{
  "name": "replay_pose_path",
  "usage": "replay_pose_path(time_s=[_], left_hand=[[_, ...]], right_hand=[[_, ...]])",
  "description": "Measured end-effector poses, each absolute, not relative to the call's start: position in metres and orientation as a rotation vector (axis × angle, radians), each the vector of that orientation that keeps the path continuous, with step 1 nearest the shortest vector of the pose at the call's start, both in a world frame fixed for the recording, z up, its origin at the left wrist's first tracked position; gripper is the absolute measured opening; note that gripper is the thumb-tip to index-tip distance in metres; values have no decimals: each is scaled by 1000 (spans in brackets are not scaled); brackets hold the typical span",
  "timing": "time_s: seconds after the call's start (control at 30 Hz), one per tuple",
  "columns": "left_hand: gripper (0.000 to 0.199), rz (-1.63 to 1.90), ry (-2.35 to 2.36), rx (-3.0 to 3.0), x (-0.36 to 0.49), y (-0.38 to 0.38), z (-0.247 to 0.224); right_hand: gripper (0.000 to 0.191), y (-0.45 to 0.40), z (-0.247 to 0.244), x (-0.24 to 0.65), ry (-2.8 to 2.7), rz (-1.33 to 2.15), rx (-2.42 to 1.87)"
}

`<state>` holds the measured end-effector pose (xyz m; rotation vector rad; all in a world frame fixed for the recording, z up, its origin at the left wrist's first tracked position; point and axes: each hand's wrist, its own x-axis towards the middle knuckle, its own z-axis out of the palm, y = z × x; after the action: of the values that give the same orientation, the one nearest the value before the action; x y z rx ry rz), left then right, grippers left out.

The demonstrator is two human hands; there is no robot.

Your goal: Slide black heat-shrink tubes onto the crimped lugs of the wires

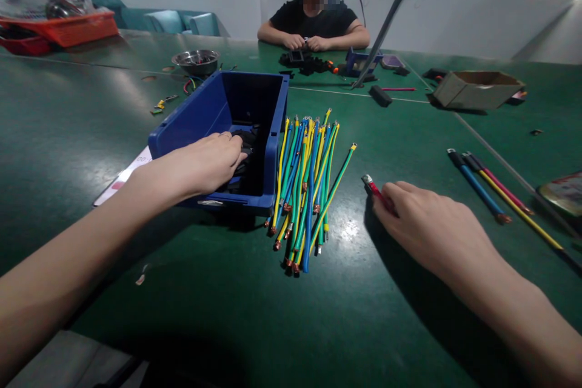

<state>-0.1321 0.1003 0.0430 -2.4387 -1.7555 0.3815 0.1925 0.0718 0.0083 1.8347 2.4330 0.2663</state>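
Right hand point(422, 224) around red cable point(374, 188) — left hand point(211, 160) (inside bin point(274, 154))

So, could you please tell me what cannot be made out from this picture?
In the head view:
Left hand: whether it holds any of the black pieces in the blue bin; dark shadow and the hand itself hide that.
Red cable: its rear end, hidden by the right hand's grip.
White card: part of its face, behind the left forearm and blue bin.
Steel bowl: its contents, too small to identify.
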Motion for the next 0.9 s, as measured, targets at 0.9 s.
replay_pose_path(time_s=[0.9], left_hand=[[56, 162, -1988, -2097, -120, 97, 48]], right_hand=[[58, 119, 3, 267, 1728, 174, 2382]])
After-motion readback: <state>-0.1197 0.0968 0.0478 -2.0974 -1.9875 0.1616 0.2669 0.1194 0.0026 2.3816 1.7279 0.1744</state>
